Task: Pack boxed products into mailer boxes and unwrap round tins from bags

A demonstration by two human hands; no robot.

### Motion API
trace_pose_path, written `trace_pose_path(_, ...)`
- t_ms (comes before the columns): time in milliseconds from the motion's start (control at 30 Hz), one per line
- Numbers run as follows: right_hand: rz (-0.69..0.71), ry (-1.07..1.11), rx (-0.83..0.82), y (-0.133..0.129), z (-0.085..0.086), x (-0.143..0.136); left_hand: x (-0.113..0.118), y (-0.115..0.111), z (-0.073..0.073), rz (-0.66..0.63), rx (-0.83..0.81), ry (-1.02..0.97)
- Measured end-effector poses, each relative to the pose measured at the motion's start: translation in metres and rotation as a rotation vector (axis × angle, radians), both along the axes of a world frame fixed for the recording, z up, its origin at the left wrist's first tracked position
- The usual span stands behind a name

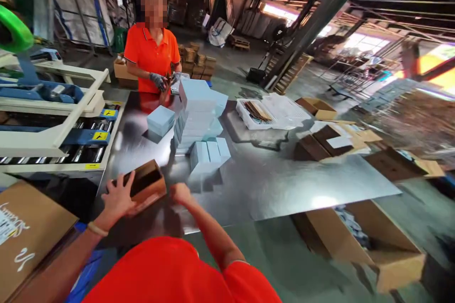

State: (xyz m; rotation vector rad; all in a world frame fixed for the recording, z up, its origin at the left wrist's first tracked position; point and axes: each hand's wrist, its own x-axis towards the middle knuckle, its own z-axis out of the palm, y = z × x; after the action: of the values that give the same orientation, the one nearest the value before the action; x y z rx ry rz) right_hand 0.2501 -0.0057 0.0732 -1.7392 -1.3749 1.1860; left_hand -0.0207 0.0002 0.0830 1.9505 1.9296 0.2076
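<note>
Left fingers [120,185] on box [150,197], opening upward, length slanting away rightward

Two bare hands [119,199], one touched carton [152,197], one co-worker [152,52], three yellow conveyor labels [100,136] show.

Brown on the open carton [154,194] at the left hand [119,196], near-black inside! Beyond the right hand [180,194], pale blue boxes [197,118] over a silver-grey tabletop [263,187]. Farther out, a co-worker's dark-edged orange shirt [151,47] and grey gloves [159,81]! Left of the left hand, white scrawl across a brown box [42,218]; beyond that hand, black-marked yellow labels [100,136] and a vivid green roll [21,33]!
</note>
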Motion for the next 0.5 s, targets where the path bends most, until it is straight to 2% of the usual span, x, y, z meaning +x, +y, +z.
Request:
trace_pose_path(67, -0.033, -0.169, 0.041, 0.023, 0.017, 0.039, 0.022, -0.002, 0.002, -0.151, 0.047, 0.097)
trace_pose_path(100, -0.002, -0.286, 0.079, 0.035, 0.026, 0.058, 0.031, -0.002, 0.002, -0.204, 0.065, 0.117)
trace_pose_path(200, 0.253, -0.636, 0.205, 0.061, 0.047, 0.101, 0.044, 0.004, 0.001, -0.272, 0.104, 0.108)
trace_pose_path(267, 0.357, -0.691, 0.232, 0.071, 0.053, 0.114, 0.043, 0.011, -0.001, -0.282, 0.111, 0.071)
trace_pose_path(367, 0.387, -0.679, 0.231, 0.076, 0.058, 0.116, 0.038, 0.02, -0.005, -0.285, 0.126, -0.024)
trace_pose_path(433, 0.416, -0.709, 0.243, 0.074, 0.064, 0.115, 0.033, 0.025, -0.011, -0.265, 0.152, -0.155)
trace_pose_path(500, 0.451, -0.758, 0.261, 0.066, 0.072, 0.118, 0.026, 0.03, -0.021, -0.169, 0.204, -0.366)
